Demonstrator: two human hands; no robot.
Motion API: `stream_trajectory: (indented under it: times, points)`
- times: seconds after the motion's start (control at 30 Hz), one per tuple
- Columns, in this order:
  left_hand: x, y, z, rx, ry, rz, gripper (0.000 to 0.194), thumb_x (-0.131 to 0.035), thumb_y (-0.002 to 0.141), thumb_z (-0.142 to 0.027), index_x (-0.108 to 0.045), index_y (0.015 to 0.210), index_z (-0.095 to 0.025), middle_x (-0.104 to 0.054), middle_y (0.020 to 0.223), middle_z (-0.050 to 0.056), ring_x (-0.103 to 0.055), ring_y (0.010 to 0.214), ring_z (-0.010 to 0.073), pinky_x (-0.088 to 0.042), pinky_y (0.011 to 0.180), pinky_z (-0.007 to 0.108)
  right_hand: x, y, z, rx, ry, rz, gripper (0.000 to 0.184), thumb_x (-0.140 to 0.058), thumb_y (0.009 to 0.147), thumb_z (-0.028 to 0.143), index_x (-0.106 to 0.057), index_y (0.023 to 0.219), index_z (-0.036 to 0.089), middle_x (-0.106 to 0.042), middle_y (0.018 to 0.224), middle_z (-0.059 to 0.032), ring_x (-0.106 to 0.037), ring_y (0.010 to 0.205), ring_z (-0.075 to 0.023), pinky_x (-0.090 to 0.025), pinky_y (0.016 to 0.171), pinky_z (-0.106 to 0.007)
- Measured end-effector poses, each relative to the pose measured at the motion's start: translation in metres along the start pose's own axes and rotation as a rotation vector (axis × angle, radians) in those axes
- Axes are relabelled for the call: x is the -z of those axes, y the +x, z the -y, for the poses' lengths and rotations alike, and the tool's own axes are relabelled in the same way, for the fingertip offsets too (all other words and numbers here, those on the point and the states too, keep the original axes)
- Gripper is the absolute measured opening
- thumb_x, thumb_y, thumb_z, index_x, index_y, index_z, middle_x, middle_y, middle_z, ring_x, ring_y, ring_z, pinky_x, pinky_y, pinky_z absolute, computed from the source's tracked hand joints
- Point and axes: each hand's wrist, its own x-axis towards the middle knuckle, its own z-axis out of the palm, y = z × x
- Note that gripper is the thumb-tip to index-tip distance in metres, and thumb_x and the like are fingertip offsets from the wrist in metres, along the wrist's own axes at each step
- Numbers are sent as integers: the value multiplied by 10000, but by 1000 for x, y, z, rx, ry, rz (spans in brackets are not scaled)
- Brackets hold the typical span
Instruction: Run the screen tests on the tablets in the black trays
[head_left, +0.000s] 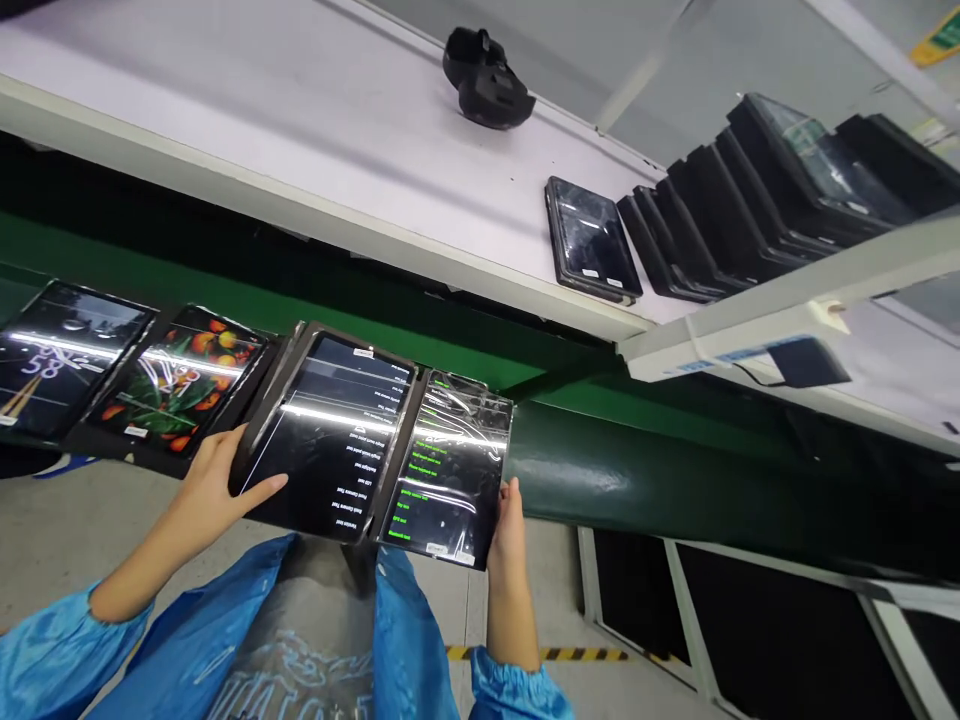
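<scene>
My left hand (206, 495) grips the left edge of a tablet (319, 455), its thumb lying over the dark screen with a list of tests in white text. This tablet is tilted and appears raised. Beside it on the right is a second tablet (446, 480), showing a list in green text under a wrinkled clear film. My right hand (510, 530) holds that one by its right edge, with most fingers hidden beneath. Farther left on the green belt (585, 465) are a tablet (180, 380) with an orange fruit picture and a tablet (71, 360) showing a clock.
Above the belt runs a white shelf (300, 120) with a black object (487, 80) on it. A dark tablet (592, 240) lies there, next to a leaning row of several black tablets (720, 200). A white post (795, 290) crosses at right. Dark panels (780, 620) stand below.
</scene>
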Motion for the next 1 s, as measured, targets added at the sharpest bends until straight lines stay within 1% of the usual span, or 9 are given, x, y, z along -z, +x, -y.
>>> stream_trajectory:
  times: [0.1, 0.2, 0.3, 0.4, 0.57, 0.67, 0.73, 0.83, 1.0]
  points:
    - [0, -15, -11, -77, 42, 60, 1092, -625, 696, -745, -254, 1559, -188, -423, 1414, 163, -396, 1380, 374, -377, 1135, 544, 17, -11, -1, 13, 3, -26, 523, -566, 809, 697, -731, 992, 236, -777, 1018, -37, -691, 1092, -298, -554, 947, -411]
    - [-15, -35, -24, -115, 91, 51, 1188, -649, 658, -751, -170, 1588, -189, -418, 1412, 163, -390, 1379, 393, -376, 1128, 560, 43, -17, 1, 0, 5, -18, 557, -523, 812, 731, -716, 967, 231, -776, 983, -54, -704, 1048, -317, -567, 908, -443]
    - [-42, -62, -32, -126, 68, 34, 1182, -648, 665, -742, -144, 1596, -215, -431, 1403, 151, -424, 1352, 396, -372, 1127, 575, 82, -13, 3, -19, 22, 8, 573, -540, 787, 753, -709, 944, 229, -776, 984, -63, -711, 1025, -326, -573, 887, -456]
    - [-80, -99, -40, -132, -62, -8, 963, -508, 799, -705, -204, 1589, -246, -451, 1411, 130, -423, 1368, 376, -326, 1169, 568, 137, -1, 5, 23, 44, 47, 602, -547, 759, 783, -705, 949, 234, -776, 1012, -55, -704, 1047, -317, -559, 915, -448]
    - [-163, -175, -93, 10, -225, -138, 754, -438, 858, -653, -385, 1512, -281, -524, 1348, 86, -446, 1356, 367, -330, 1182, 576, 255, 20, 19, 61, 49, 114, 595, -578, 779, 747, -728, 1029, 228, -775, 1021, -59, -687, 1083, -312, -533, 952, -445]
    - [-217, -209, -142, 94, -273, -115, 750, -476, 820, -671, -475, 1430, -234, -555, 1283, 108, -496, 1294, 367, -386, 1139, 573, 331, 30, 41, 96, 46, 83, 567, -608, 777, 728, -740, 1011, 228, -773, 1025, -59, -669, 1116, -311, -519, 971, -437]
    - [-253, -218, -173, 122, -305, -78, 729, -509, 790, -682, -531, 1346, -211, -580, 1227, 114, -538, 1235, 354, -437, 1091, 545, 378, 40, 58, 110, 33, 40, 575, -614, 766, 735, -741, 1006, 228, -770, 1031, -60, -660, 1129, -313, -512, 978, -435]
    - [-310, -205, -213, 170, -376, -8, 677, -538, 744, -715, -575, 1187, -205, -623, 1163, 106, -581, 1168, 335, -465, 1048, 507, 442, 62, 78, 107, 23, -10, 607, -639, 724, 759, -741, 1001, 228, -768, 1039, -63, -661, 1122, -319, -520, 961, -433]
    - [-424, -145, -274, 194, -341, 226, 633, -444, 733, -799, -570, 890, -200, -669, 891, 94, -641, 1008, 357, -492, 957, 517, 525, 122, 85, 152, 30, -135, 635, -647, 693, 772, -737, 989, 218, -777, 968, -62, -697, 1047, -309, -547, 892, -414]
